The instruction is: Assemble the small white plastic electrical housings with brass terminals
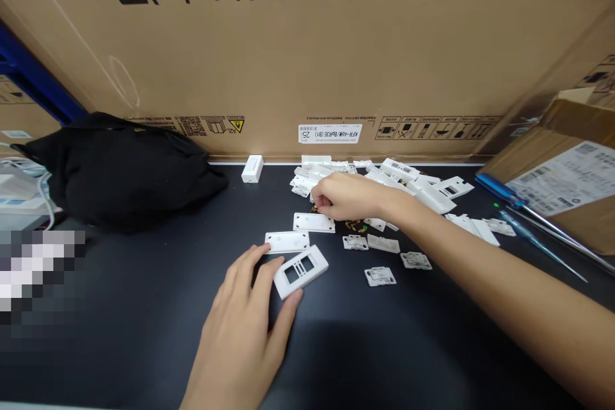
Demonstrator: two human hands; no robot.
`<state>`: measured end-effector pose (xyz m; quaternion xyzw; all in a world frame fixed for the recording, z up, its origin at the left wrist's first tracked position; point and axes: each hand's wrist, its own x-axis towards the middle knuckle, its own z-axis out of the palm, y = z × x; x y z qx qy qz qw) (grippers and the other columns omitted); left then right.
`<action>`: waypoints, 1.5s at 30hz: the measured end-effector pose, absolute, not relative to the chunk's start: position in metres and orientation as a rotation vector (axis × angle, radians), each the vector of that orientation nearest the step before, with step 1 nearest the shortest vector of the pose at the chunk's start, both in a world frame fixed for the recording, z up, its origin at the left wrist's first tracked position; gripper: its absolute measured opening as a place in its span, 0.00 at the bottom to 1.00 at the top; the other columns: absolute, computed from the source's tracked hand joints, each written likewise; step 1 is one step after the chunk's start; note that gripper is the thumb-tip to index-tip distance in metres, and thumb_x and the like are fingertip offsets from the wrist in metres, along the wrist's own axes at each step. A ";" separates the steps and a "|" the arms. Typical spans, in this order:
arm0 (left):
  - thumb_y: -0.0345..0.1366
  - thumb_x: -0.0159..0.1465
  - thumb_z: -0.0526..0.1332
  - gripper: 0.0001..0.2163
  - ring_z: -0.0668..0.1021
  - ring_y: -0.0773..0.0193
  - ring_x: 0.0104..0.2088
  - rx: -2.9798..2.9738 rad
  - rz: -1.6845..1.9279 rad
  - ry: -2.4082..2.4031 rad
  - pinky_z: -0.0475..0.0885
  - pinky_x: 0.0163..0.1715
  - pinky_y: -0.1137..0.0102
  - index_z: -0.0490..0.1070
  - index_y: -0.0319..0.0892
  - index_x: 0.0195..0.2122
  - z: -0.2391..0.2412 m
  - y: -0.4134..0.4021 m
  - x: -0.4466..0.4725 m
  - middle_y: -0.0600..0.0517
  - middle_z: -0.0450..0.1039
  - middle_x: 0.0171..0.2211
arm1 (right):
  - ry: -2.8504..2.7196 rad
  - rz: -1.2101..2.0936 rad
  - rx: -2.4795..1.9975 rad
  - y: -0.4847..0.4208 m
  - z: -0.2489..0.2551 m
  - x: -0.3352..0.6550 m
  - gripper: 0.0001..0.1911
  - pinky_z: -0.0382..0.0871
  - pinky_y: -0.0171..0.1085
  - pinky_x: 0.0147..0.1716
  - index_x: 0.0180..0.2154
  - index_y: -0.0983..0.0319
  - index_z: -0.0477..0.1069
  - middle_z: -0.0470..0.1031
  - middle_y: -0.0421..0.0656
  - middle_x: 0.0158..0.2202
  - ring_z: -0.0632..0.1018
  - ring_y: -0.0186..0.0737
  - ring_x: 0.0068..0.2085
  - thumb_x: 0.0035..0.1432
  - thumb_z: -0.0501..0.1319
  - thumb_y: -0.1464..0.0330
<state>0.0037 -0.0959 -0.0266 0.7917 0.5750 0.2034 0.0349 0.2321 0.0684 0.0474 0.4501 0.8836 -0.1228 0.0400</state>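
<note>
My left hand (245, 314) grips a white rectangular plastic housing (314, 262) by its left end, between thumb and index finger. The housing has two windows with slats between them and lies tilted on the table. Another fingertip touches a flat white plate (287, 241) just behind it. A second white plate (314, 223) lies farther back. Over the pile's near edge, my right hand (348, 196) is closed with fingertips pinched down by small brass pieces (354, 225); what they hold, if anything, is hidden. Several small white plastic inserts (380, 276) are under and beside my right forearm.
White plastic parts (430, 194) are heaped at the back right. A closed white unit (252, 168) stands by the large cardboard box (269, 57). A black cloth bag (129, 166) is at left. At right are a blue-handled screwdriver (500, 189), a thin pointed tool (541, 245) and a carton (567, 160).
</note>
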 end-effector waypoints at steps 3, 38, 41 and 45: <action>0.47 0.74 0.54 0.15 0.75 0.47 0.57 2.334 0.646 1.825 0.81 0.45 0.52 0.68 0.51 0.57 -0.025 -0.095 0.002 0.46 0.69 0.59 | 2.742 -0.401 1.371 0.069 0.054 0.243 0.07 0.60 0.36 0.30 0.33 0.61 0.76 0.80 0.42 0.33 0.75 0.39 0.32 0.53 0.60 0.75; 0.50 0.74 0.50 0.16 0.71 0.45 0.56 2.184 0.588 2.028 0.71 0.53 0.48 0.67 0.52 0.57 -0.025 -0.086 -0.020 0.48 0.69 0.58 | 2.628 -0.687 1.661 -0.013 0.051 0.379 0.08 0.75 0.46 0.38 0.40 0.53 0.81 0.81 0.50 0.42 0.81 0.49 0.40 0.61 0.67 0.58; 0.50 0.75 0.50 0.16 0.71 0.46 0.56 2.167 0.635 2.006 0.69 0.57 0.47 0.67 0.51 0.56 -0.026 -0.085 -0.021 0.47 0.69 0.58 | 2.637 -0.511 1.707 -0.006 0.048 0.381 0.09 0.73 0.47 0.40 0.41 0.55 0.81 0.82 0.51 0.42 0.80 0.49 0.41 0.65 0.63 0.61; 0.49 0.75 0.50 0.15 0.72 0.47 0.57 2.144 0.703 1.976 0.67 0.60 0.48 0.66 0.49 0.56 -0.026 -0.085 -0.020 0.46 0.69 0.57 | 2.607 -0.383 1.726 0.007 0.047 0.374 0.13 0.71 0.47 0.41 0.40 0.57 0.80 0.81 0.49 0.42 0.80 0.49 0.41 0.67 0.58 0.61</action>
